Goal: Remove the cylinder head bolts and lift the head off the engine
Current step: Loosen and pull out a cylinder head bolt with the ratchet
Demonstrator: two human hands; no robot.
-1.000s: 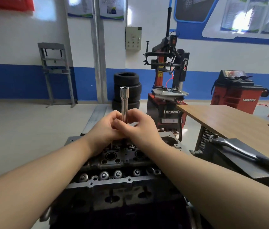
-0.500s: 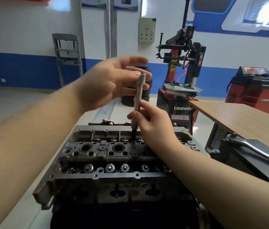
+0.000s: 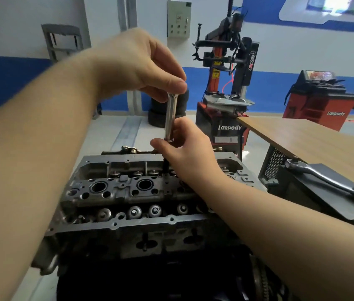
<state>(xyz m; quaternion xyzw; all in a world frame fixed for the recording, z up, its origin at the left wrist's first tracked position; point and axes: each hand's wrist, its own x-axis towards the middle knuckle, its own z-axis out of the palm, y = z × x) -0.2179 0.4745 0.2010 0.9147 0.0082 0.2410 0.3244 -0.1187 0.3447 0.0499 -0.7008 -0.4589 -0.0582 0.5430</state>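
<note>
The grey cylinder head (image 3: 128, 190) sits on top of the dark engine block (image 3: 150, 268) in front of me, its valve springs and plug holes exposed. A long chrome deep socket (image 3: 170, 117) stands upright above the head's rear right part. My left hand (image 3: 141, 66) pinches the socket's top end with fingertips. My right hand (image 3: 184, 151) pinches its lower end, where a dark bolt shank (image 3: 165, 168) hangs down toward a hole in the head. The bolt's head is hidden by my fingers.
A ratchet wrench (image 3: 315, 177) lies on a dark metal tray (image 3: 334, 205) to the right, beside a wooden table (image 3: 313, 137). A red tyre changer (image 3: 226, 101), stacked tyres (image 3: 156, 114) and a red balancer (image 3: 319, 98) stand behind.
Both hands had clasped the socket low on the head. The left hand rose, opened, then pinched the socket's top; the socket and bolt now sit higher above the head.
</note>
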